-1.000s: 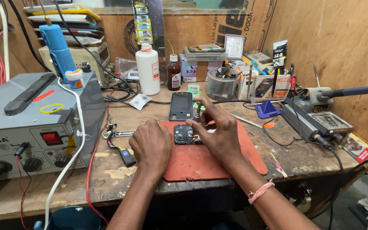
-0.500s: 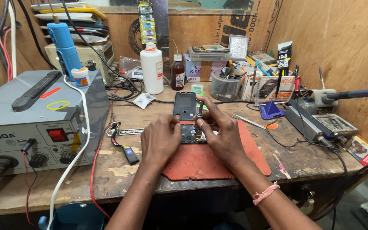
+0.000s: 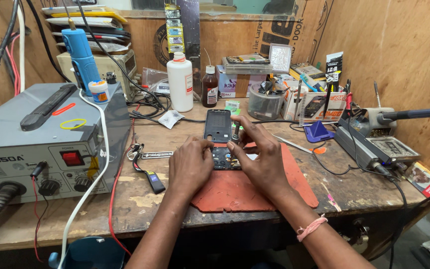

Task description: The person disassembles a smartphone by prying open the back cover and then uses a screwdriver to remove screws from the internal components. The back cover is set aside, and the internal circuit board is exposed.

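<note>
Head view. Both hands work over an opened phone [image 3: 223,160] lying on a red mat [image 3: 255,192] at the front of the bench [image 3: 100,199]. The left hand [image 3: 191,167] rests on the phone's left side, fingers curled down against its edge and pinning it to the mat. The right hand [image 3: 261,158] covers the phone's right side; its thumb and forefinger pinch a small dark tool [image 3: 235,131] held upright over the phone's top edge.

Just beyond the fingertips lies a dark back cover [image 3: 218,125], flat, touching or nearly touching the phone's far end. Further behind it stand a white bottle [image 3: 180,82] and a smaller brown bottle [image 3: 209,87], side by side. Left of the left hand, a metal strip [image 3: 156,155] and a keyring strap [image 3: 148,172] lie on bare wood; well beyond them sits a grey rework station [image 3: 46,139]. Right of the right hand, apart from the mat, stands a soldering iron holder [image 3: 374,119]. A pink band [image 3: 312,227] circles the right wrist.
</note>
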`<state>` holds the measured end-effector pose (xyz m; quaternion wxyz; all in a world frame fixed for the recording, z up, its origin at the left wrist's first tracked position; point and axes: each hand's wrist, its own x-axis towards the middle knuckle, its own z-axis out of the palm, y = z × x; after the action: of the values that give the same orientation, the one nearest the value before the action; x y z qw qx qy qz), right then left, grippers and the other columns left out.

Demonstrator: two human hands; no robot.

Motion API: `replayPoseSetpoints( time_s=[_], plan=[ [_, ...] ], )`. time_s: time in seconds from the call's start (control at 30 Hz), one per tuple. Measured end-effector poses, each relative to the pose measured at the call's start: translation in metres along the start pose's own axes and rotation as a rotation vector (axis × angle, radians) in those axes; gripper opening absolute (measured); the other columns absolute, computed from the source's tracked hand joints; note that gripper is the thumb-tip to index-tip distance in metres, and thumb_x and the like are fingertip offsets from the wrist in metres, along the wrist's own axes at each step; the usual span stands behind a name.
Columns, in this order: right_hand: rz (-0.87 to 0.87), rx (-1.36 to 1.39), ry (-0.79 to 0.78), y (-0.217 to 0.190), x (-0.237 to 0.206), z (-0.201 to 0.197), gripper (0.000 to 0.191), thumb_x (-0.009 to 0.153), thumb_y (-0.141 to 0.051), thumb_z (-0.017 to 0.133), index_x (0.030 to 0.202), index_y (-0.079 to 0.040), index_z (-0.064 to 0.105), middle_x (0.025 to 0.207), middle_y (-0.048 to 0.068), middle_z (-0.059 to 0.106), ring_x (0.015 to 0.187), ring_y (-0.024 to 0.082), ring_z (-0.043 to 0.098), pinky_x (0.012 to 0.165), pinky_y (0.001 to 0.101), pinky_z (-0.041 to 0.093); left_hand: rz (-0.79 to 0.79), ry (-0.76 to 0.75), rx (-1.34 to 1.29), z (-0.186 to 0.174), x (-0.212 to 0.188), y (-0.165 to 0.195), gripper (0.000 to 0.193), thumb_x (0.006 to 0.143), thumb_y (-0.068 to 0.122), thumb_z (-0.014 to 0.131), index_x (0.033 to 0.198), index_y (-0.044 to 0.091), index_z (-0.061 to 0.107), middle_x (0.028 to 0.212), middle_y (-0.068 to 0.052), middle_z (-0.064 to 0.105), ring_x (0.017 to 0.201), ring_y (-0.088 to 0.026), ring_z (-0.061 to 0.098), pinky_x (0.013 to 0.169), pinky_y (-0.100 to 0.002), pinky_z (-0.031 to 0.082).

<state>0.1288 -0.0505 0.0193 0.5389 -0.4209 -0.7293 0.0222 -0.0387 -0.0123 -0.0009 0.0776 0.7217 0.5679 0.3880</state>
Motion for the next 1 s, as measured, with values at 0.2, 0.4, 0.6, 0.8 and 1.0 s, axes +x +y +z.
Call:
replayPoseSetpoints(
  time_s=[0.2, 0.4, 0.6, 0.8, 1.0],
  plan=[
    [0.115, 0.150, -0.038, 0.0001, 0.0010, -0.0006, 0.062, 0.090, -0.005, 0.070, 0.148, -0.020, 0.052, 0.097, 0.006, 0.067, 0.091, 0.012, 0.069, 0.076, 0.0306, 0.064, -0.018, -0.012, 0.008, -0.0018, 0.0000, 0.0015, 0.025, 0.090, 0.016, 0.060, 0.106, 0.013, 0.079, 0.114, -0.011, 0.071, 0.094, -0.034, 0.071, 0.088, -0.046, 0.055],
    [0.003, 0.033, -0.040, -0.0002, 0.0010, -0.0004, 0.064, 0.086, -0.009, 0.076, 0.147, -0.017, 0.055, 0.096, 0.007, 0.069, 0.085, 0.015, 0.071, 0.074, 0.0326, 0.064, -0.037, -0.039, 0.007, -0.0022, 0.0009, 0.0026, 0.025, 0.091, 0.015, 0.059, 0.107, 0.014, 0.079, 0.115, -0.009, 0.071, 0.094, -0.032, 0.072, 0.087, -0.045, 0.055],
    [0.006, 0.000, -0.012, 0.0020, 0.0014, 0.0001, 0.070, 0.083, -0.012, 0.082, 0.146, -0.017, 0.053, 0.089, 0.006, 0.070, 0.080, 0.015, 0.072, 0.070, 0.0323, 0.064, -0.016, -0.017, 0.000, -0.0026, 0.0001, 0.0024, 0.025, 0.090, 0.016, 0.060, 0.106, 0.013, 0.079, 0.114, -0.010, 0.071, 0.094, -0.033, 0.072, 0.087, -0.046, 0.055],
    [0.134, 0.146, -0.087, 0.0077, 0.0000, 0.0033, 0.067, 0.091, -0.006, 0.069, 0.152, -0.018, 0.044, 0.100, 0.006, 0.071, 0.089, 0.015, 0.077, 0.072, 0.0308, 0.064, 0.004, 0.006, -0.006, -0.0013, -0.0007, 0.0017, 0.024, 0.090, 0.016, 0.061, 0.105, 0.013, 0.079, 0.113, -0.011, 0.071, 0.093, -0.034, 0.071, 0.086, -0.047, 0.055],
    [0.000, 0.121, -0.067, 0.0053, 0.0005, 0.0013, 0.065, 0.090, -0.005, 0.068, 0.151, -0.016, 0.048, 0.099, 0.003, 0.072, 0.087, 0.013, 0.075, 0.077, 0.0299, 0.064, 0.019, 0.012, -0.009, 0.0009, 0.0002, -0.0010, 0.024, 0.089, 0.016, 0.061, 0.104, 0.012, 0.079, 0.113, -0.011, 0.071, 0.093, -0.035, 0.071, 0.086, -0.047, 0.055]
  ],
)
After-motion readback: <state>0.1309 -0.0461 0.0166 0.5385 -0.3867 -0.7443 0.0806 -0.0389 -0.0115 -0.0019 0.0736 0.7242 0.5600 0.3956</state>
